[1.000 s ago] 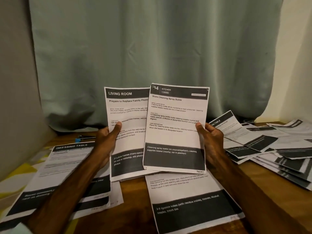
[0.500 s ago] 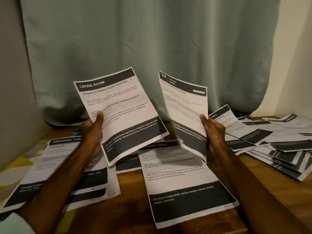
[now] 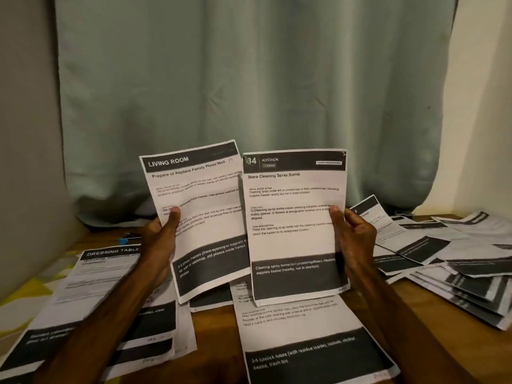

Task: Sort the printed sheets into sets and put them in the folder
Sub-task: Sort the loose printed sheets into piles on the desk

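Observation:
My left hand [image 3: 162, 239] holds up a printed sheet headed LIVING ROOM [image 3: 202, 217], thumb on its left edge. My right hand [image 3: 354, 239] holds a sheet headed KITCHEN, "Store Cleaning Spray Bottle" [image 3: 293, 228], thumb on its right edge. Both sheets stand upright side by side above the table, the kitchen sheet slightly overlapping the other. Under them a sheet with a lipstick-tubes line [image 3: 310, 345] lies flat. A DRESSING TABLE stack [image 3: 91, 289] lies at the left. No folder is in view.
A loose spread of several printed sheets [image 3: 443, 261] covers the right side of the wooden table [image 3: 213, 322]. A blue-tipped object [image 3: 124, 241] lies behind my left hand. A pale green curtain [image 3: 249, 92] hangs close behind the table. Yellow-patterned fabric [image 3: 16, 297] shows at left.
The two sheets had been swung apart and tilted half a second ago; now both hands have brought them back together, upright and facing me, side by side.

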Motion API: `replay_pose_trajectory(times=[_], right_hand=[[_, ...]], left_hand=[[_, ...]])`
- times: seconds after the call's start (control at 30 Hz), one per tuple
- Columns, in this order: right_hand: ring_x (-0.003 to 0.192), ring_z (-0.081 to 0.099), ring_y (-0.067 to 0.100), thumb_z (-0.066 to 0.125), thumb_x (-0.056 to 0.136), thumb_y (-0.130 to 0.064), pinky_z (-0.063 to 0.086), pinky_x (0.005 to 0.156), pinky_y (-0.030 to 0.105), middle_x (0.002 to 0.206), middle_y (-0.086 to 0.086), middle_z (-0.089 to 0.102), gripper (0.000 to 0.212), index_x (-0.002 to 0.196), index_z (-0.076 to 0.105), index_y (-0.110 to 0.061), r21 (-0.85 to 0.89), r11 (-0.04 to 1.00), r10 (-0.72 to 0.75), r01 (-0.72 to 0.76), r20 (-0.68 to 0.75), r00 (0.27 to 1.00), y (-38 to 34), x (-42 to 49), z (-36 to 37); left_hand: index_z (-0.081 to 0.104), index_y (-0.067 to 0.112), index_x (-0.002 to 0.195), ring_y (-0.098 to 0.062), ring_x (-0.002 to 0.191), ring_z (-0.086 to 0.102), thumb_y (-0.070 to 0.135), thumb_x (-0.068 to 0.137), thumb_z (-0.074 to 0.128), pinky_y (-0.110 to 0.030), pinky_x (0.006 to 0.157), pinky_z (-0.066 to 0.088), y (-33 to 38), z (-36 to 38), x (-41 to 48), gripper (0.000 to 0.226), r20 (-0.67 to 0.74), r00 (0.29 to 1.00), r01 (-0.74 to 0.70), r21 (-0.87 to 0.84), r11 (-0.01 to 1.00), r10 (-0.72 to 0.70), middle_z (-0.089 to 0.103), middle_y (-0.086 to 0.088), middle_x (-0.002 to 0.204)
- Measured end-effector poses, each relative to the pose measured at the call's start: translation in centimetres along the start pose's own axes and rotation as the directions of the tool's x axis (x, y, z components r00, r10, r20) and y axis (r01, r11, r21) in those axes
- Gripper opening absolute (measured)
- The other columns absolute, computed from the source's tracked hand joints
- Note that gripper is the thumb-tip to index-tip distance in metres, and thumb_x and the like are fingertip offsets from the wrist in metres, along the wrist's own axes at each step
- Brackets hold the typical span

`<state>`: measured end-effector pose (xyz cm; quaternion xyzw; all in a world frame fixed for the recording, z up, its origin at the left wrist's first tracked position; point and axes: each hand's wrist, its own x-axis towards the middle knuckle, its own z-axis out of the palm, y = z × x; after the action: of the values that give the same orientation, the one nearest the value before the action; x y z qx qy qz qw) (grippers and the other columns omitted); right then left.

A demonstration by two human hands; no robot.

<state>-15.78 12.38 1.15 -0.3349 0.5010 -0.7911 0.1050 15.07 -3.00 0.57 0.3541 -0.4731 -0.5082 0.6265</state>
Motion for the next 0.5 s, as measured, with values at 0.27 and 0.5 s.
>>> replay_pose_trajectory(times=[0.27,0.5], right_hand=[[0.076,0.075,0.02,0.074,0.092,-0.027,0.06,0.059,0.026,0.087,0.0,0.078,0.008,0.09,0.073,-0.02,-0.119,0.991,0.056,-0.054,0.016,0.998,0.0,1.1,-1.3],[0.067,0.054,0.011,0.067,0.097,-0.013,0.042,0.052,0.018,0.084,0.007,0.063,0.012,0.098,0.066,-0.002,-0.353,0.926,0.128,-0.132,-0.035,0.991,-1.4,2.7,-5.0]], left_hand=[[0.063,0.01,0.126,-0.031,0.095,0.073,0.039,0.098,0.061,-0.04,0.076,0.06,0.3,0.2,-0.6,0.041,0.042,0.999,-0.003,0.014,1.0,0.003,0.074,-0.011,0.111],[0.066,0.023,0.104,-0.006,0.072,0.074,0.035,0.1,0.06,-0.019,0.056,0.057,1.0,-0.3,-0.2,0.014,-0.017,0.995,-0.095,-0.032,0.995,0.095,0.074,0.007,0.092]])
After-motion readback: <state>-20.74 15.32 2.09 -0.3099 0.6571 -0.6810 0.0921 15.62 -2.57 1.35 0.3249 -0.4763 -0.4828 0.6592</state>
